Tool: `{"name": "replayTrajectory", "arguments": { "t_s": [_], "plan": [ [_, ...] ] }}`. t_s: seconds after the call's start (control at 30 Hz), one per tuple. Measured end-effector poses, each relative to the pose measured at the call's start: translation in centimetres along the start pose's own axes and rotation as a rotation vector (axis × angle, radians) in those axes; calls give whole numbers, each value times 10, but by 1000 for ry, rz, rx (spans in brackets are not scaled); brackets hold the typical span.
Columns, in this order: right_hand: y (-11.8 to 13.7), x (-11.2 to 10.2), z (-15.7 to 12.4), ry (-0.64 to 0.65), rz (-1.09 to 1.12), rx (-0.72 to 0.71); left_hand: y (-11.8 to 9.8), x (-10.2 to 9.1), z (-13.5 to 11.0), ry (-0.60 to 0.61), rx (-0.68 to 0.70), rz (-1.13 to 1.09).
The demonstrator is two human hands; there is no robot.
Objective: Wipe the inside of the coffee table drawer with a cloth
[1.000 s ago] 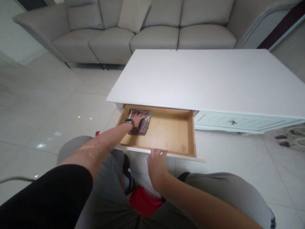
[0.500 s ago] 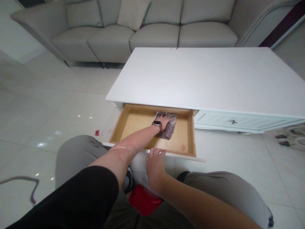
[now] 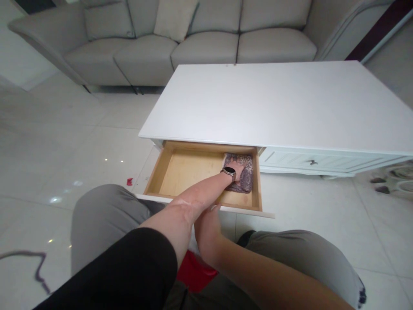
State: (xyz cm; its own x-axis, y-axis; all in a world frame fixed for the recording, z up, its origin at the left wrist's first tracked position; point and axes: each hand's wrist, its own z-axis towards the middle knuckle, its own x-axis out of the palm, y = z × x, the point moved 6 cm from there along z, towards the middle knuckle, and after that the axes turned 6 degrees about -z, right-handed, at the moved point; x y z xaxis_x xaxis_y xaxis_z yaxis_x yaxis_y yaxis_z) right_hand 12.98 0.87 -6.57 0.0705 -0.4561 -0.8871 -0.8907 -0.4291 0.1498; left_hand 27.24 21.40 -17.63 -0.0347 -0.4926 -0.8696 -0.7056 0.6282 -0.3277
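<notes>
A white coffee table [image 3: 274, 103] has its left drawer [image 3: 180, 168] pulled out, showing a bare wooden bottom. My left hand [image 3: 237, 171], with a watch at the wrist, presses down on a purple patterned cloth [image 3: 248, 178] in the drawer's back right corner. Its fingers lie on the cloth and grip it. My right hand [image 3: 206, 226] rests at the drawer's white front edge [image 3: 248, 210], below my left forearm. That forearm hides most of its fingers.
A second, closed drawer [image 3: 311, 162] sits to the right. A grey sofa [image 3: 193, 43] stands behind the table. My knees in grey trousers frame a red object [image 3: 196, 273] on the floor. A dark cable [image 3: 35, 262] lies at left and slippers [image 3: 387, 185] at right.
My left hand has slid the cloth across the drawer bottom from the left side to the back right corner. My right hand stayed at the drawer front and is now partly covered.
</notes>
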Motion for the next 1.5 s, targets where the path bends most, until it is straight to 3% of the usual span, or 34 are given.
{"name": "replayTrajectory", "arguments": {
  "t_s": [0.1, 0.27, 0.4, 0.53, 0.67, 1.0, 1.1, 1.17, 1.3, 1.5],
  "plan": [
    [-6, -7, -2, 60, -98, 95, -9, 10, -16, 29, -7, 62],
    [-6, -11, 0, 31, -132, 124, -30, 32, -39, 96, 54, 145],
    [-7, -9, -2, 38, -153, 139, -25, 37, -44, 102, 13, 98],
    [-8, -11, -8, 22, -56, 102, 1, 39, -50, 113, -85, 76],
    [-10, -15, -12, 78, -64, 74, 41, 37, -73, 114, -159, 54],
    [-10, -14, -8, 81, -88, 75, 174, 40, -197, 171, -448, 27],
    [-10, -18, -11, 72, -59, 94, 203, 38, -230, 150, -554, 72],
    [-10, -20, -13, 84, -74, 92, 208, 33, -241, 138, -545, 74],
    [-9, -20, -13, 95, -110, 83, 194, 22, -243, 157, -427, 50],
    [-9, -17, -13, 81, -147, 79, 184, 25, -242, 113, -496, 25]
  ]
}}
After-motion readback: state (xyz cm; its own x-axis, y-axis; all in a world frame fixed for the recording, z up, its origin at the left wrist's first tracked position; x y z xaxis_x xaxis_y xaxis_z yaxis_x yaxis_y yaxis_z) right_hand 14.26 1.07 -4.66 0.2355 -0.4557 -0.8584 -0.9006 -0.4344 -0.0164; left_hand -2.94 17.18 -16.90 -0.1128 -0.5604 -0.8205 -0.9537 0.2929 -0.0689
